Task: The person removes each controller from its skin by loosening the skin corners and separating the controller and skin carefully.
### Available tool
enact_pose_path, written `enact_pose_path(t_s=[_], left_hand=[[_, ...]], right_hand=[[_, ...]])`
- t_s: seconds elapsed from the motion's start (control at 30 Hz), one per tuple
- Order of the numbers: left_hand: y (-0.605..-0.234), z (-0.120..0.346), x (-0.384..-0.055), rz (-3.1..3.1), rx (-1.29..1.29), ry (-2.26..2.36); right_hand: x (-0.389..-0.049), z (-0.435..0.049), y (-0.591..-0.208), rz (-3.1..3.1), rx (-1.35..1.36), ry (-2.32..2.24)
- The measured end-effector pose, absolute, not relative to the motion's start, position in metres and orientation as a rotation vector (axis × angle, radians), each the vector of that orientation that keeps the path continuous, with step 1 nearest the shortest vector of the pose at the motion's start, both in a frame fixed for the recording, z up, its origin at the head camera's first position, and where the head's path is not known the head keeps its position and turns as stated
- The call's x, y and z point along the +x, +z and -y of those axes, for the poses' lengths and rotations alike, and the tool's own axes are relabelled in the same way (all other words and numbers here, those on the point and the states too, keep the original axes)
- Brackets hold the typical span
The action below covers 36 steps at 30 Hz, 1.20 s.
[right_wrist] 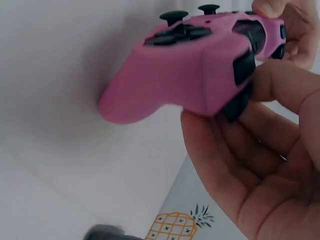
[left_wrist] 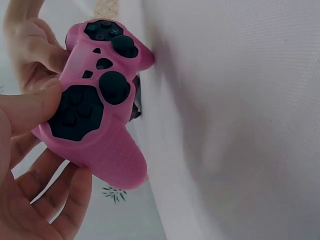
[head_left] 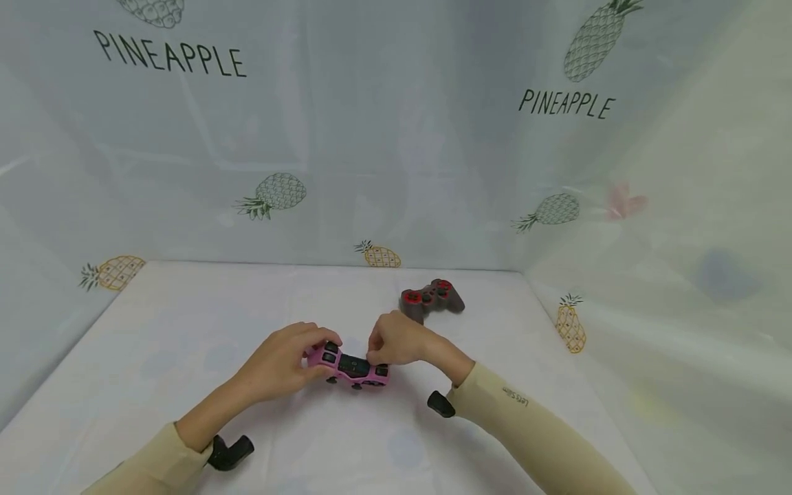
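Note:
Both hands hold a pink game controller (head_left: 354, 366) with black buttons and thumbsticks, over the white table. My left hand (head_left: 287, 364) grips one end. In the left wrist view its thumb (left_wrist: 35, 107) lies at the edge of the directional pad, with the fingers behind the controller (left_wrist: 112, 157). At the other end my right hand (head_left: 396, 339) pinches the back edge. The right wrist view shows its thumb (right_wrist: 285, 82) beside the black shoulder buttons (right_wrist: 244, 67), fingers curled under the pink body. The sticks point toward the person's side of the table.
A dark game controller (head_left: 433, 297) with red markings lies on the white table (head_left: 204, 323) just beyond my right hand. A pale curtain (head_left: 383, 137) printed with pineapples hangs behind and beside the table. A black wrist camera (head_left: 230, 454) sticks out from the left sleeve, another (head_left: 441, 404) from the right.

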<state>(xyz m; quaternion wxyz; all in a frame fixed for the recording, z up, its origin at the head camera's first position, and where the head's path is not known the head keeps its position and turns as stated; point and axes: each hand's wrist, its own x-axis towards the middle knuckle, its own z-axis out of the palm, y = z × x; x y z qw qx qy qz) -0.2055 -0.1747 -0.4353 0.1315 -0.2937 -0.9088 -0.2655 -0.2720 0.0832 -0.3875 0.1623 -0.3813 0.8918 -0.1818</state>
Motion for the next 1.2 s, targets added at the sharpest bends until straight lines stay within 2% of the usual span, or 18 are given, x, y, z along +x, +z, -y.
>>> enact_pose_path(t_s=[0.17,0.33,0.77,1.2], left_hand=[[-0.436,0.177,-0.208,2.649,-0.846,-0.783],[-0.438,0.182,-0.21,2.69,-0.858,-0.823],[-0.439,0.183,-0.218,2.759,-1.099,-0.827],[-0.424,0.18,-0.227,2.866,-1.131,-0.719]], right_hand=[[-0.268,-0.078,-0.393,-2.642,-1.201,-0.538],[-0.262,-0.078,-0.406,-2.722,-1.158,-0.7],[-0.254,-0.084,-0.428,-2.843,-0.954,-1.137],[-0.253,-0.088,-0.432,-2.97,-0.988,-1.154]])
